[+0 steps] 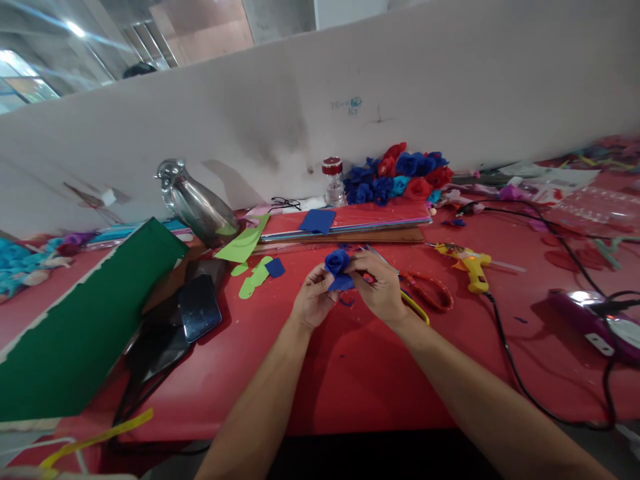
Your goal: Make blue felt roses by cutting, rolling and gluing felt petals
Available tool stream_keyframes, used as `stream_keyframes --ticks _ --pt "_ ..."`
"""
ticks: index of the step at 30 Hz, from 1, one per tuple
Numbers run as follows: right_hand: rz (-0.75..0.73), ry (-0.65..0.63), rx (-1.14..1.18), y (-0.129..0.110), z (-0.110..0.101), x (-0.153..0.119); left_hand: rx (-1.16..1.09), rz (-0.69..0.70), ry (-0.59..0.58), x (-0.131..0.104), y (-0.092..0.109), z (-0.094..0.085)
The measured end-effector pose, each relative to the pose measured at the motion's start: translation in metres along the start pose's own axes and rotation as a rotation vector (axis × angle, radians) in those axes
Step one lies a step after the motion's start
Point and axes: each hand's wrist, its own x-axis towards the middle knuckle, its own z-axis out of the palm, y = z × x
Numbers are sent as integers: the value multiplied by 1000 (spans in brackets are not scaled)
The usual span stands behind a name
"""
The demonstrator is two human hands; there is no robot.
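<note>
A blue handmade flower (338, 261) with a rolled centre is held up over the red table (345, 387). My left hand (315, 293) grips its left side and base, fingers curled in. From the right, my right hand (377, 283) pinches the edge of its petals. Just beyond my right hand lie red-handled scissors (435, 293), partly covered by the hand, and a yellow curved handle (415, 307). Left of my hands are light green cut pieces (259, 273) and a small blue piece (275, 268).
A yellow glue gun (470, 267) with a black cord lies to the right, near a purple power strip (600, 327). Stacked sheets (350, 223), a steel jug (200, 203), a jar (333, 183) and finished flowers (400, 173) line the wall. A phone (200, 307) and green board (95, 320) are left.
</note>
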Motion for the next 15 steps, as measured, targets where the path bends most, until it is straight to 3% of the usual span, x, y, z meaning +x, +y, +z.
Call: stream_keyframes --ticks 6,12,15 --pt "82 -26 79 0 -2 2 19 -6 -18 0 3 2" --pt "507 -109 313 16 -1 4 57 -49 7 1 3 -2" --pt "651 -158 457 24 -1 4 75 -52 -1 2 1 -4"
